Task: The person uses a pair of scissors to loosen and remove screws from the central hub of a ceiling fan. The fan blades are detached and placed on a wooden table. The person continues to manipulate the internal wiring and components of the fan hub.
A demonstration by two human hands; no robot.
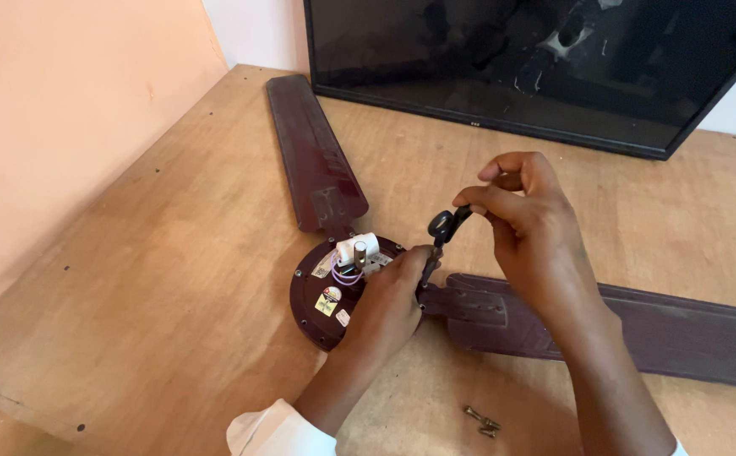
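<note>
Fingers (482,201) of the right hand (530,221) pinch the black handle of a screwdriver (441,230), thumb and forefinger closed tight on its upper end while the other fingers curl above. That tool slants down and to the left, its shaft running toward the spot where the left hand (392,297) rests. Its tip is hidden behind the left hand's fingers, so what it meets cannot be told.

The left hand lies over the right side of the fan motor (324,297), a round maroon housing flat on the table (148,279). Its fingers are bent down around the screwdriver shaft and the housing's edge; whether they grip the shaft or only steady it cannot be told. A white sleeve (277,432) shows at that wrist.

On top of the motor, just left of the hand, stand a white capacitor (357,247) and a short shaft stub, with purple wire looped below them and a few small stickers on the housing.

Two maroon blades join the motor: one blade (309,148) runs up and away toward the back, the other blade (638,325) stretches to the right under the right forearm.

Near the lower edge, between the forearms, a few loose screws (481,420) lie on the wood, well apart from the motor.

Behind everything, a dark flat screen (503,59) with a cracked panel leans at the rear of the table.
</note>
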